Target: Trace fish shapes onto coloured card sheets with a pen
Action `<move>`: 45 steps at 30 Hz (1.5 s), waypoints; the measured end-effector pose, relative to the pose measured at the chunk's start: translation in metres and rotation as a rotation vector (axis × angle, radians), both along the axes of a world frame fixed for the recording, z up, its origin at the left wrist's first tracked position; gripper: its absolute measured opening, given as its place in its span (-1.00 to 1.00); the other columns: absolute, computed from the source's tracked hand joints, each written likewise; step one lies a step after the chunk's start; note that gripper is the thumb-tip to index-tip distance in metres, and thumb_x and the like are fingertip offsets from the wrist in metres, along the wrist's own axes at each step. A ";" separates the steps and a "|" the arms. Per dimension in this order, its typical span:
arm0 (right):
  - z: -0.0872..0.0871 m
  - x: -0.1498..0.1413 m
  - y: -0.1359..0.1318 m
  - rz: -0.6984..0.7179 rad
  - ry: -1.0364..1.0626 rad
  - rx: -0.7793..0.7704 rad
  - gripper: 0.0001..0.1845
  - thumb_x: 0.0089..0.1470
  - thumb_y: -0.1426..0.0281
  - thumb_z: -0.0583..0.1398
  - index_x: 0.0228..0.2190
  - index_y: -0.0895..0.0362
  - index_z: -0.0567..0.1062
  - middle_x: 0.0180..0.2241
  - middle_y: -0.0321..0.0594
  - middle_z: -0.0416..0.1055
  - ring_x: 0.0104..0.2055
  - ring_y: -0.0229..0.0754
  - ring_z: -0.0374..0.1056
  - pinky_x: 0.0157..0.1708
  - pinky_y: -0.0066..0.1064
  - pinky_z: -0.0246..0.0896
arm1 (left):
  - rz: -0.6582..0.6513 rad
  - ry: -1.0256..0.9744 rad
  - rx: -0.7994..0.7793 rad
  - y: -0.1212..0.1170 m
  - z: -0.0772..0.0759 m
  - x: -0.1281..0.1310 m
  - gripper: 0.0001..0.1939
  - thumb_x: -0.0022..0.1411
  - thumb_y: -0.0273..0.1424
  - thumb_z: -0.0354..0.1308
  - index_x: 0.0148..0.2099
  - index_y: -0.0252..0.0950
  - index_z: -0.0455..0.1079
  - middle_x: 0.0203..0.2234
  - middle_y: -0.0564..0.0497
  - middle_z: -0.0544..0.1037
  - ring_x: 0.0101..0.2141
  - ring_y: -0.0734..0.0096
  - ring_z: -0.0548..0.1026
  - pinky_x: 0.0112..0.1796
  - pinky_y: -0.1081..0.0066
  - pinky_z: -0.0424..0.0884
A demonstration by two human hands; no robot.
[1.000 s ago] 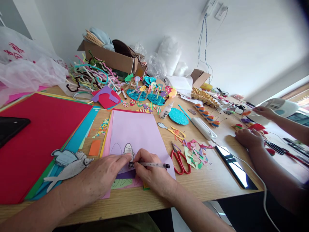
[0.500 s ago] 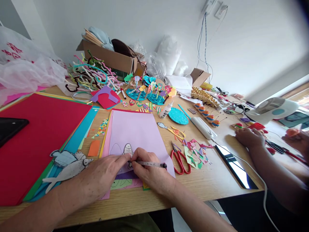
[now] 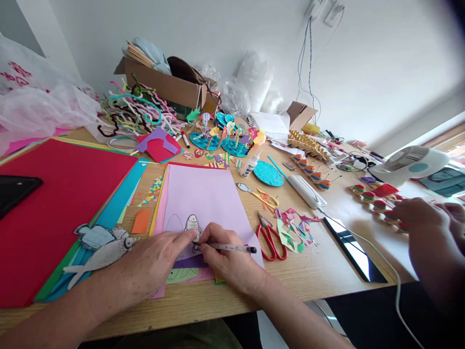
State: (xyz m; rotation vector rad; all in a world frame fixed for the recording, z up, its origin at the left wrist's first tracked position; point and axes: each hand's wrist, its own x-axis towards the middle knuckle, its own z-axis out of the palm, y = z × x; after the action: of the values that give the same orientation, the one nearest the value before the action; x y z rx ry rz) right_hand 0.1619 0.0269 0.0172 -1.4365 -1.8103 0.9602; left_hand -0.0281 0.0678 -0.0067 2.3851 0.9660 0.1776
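My left hand point(image 3: 160, 259) lies flat with fingers stretched out, its fingertips pressing a small paper fish cutout point(image 3: 192, 222) onto a lilac sheet point(image 3: 203, 189). Pinched in my right hand point(image 3: 228, 261) is a pen point(image 3: 236, 247), its tip down at the tail end of the cutout. The exact tip is hidden by my fingers. A drawn fish-shaped outline point(image 3: 174, 222) shows on the sheet left of the cutout. Beside my left forearm, more grey-white fish cutouts point(image 3: 105, 254) rest on coloured paper. Red-handled scissors point(image 3: 271, 241) lie to the right of my right hand.
A red paper stack point(image 3: 69, 208) with a black phone point(image 3: 18, 191) fills the left. Paper scraps point(image 3: 294, 230), a glue bottle point(image 3: 250, 165) and a blue disc point(image 3: 268, 173) lie beyond the scissors. At right, a co-worker's hands point(image 3: 421, 215) are near a dark glossy phone point(image 3: 354, 249).
The pen has shifted slightly along the cutout's tail; my left hand stays in place. The co-worker's hands have come together over a row of small red-and-green pieces.
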 end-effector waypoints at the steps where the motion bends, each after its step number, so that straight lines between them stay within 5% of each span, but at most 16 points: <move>1: 0.000 0.000 0.000 -0.001 -0.006 0.003 -0.87 -0.03 0.57 0.06 -0.47 0.09 0.29 -0.62 -0.48 0.16 -0.58 -0.34 0.07 -0.52 -0.54 -0.02 | -0.004 0.002 0.004 0.000 0.000 0.000 -0.41 0.13 -0.63 -0.11 0.21 -0.23 0.23 -0.05 -0.13 0.52 -0.04 0.14 0.48 -0.03 0.20 0.39; 20: 0.007 -0.002 -0.007 0.056 -0.011 -0.009 -0.82 -0.09 0.62 0.05 -0.48 0.10 0.29 -0.64 -0.47 0.18 -0.61 -0.37 0.07 -0.55 -0.56 -0.02 | -0.036 -0.014 0.036 0.002 -0.003 0.000 -0.46 0.15 -0.61 -0.06 0.18 -0.22 0.25 -0.12 -0.11 0.55 -0.09 0.12 0.51 -0.10 0.21 0.43; 28: 0.016 0.010 0.005 -0.193 0.213 -0.040 -0.93 0.03 0.49 0.06 -0.40 0.09 0.31 -0.64 -0.42 0.32 -0.58 -0.30 0.28 -0.56 -0.53 0.15 | -0.070 0.027 0.057 0.001 0.003 0.001 -0.41 0.12 -0.66 -0.14 0.20 -0.26 0.21 -0.04 -0.15 0.52 -0.08 0.12 0.50 -0.12 0.18 0.44; 37: 0.008 0.000 0.033 -0.038 -0.079 0.061 -0.87 0.05 0.56 0.06 -0.40 0.09 0.32 -0.54 -0.37 0.37 -0.53 -0.31 0.26 -0.48 -0.52 0.11 | -0.093 -0.112 0.050 -0.001 0.008 0.003 -0.43 0.14 -0.64 -0.16 0.15 -0.19 0.30 0.02 -0.04 0.49 0.00 0.23 0.45 -0.01 0.25 0.38; 45: 0.002 0.005 0.031 -0.019 -0.094 0.064 -0.89 0.10 0.54 0.05 -0.37 0.10 0.31 -0.53 -0.35 0.41 -0.52 -0.29 0.31 -0.49 -0.52 0.12 | -0.215 -0.120 0.144 0.019 0.012 0.000 -0.48 0.10 -0.66 -0.16 0.03 -0.28 0.41 0.00 -0.06 0.49 0.00 0.25 0.43 0.01 0.29 0.36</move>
State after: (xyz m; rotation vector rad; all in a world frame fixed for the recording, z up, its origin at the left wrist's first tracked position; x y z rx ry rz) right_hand 0.1667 0.0577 0.0190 -1.4786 -1.8737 0.8304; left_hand -0.0284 0.0869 0.0050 2.5569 0.6559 0.3147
